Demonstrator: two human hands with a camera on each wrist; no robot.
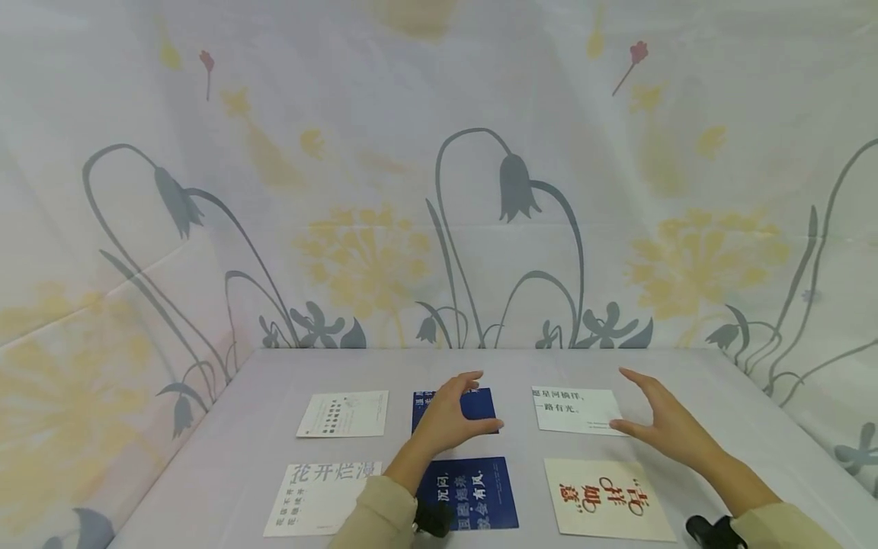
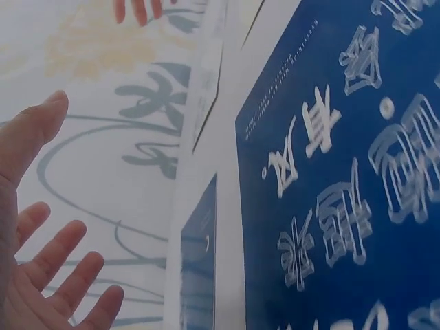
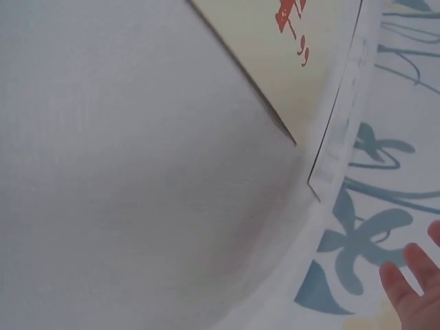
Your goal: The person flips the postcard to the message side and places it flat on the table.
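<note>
The left hand (image 1: 449, 415) is being held over the bench (image 1: 226, 457), its fingers (image 2: 81, 278) being spread wide; the far blue card (image 1: 483, 404) is being partly hidden near the back edge, the near blue card (image 1: 490, 496) being shown farther from it. Toward the right edge, the right hand (image 1: 668, 425) is being held near the white card (image 1: 576, 415) and cream card (image 1: 607, 499), fingers being parted wide too.

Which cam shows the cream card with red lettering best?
Head view: the cream card shows whole and uncovered, all its red lettering in frame. Right wrist view catches only one corner and part of the lettering, cut by the top edge. Left wrist view has at most a sliver, too little to tell.
</note>
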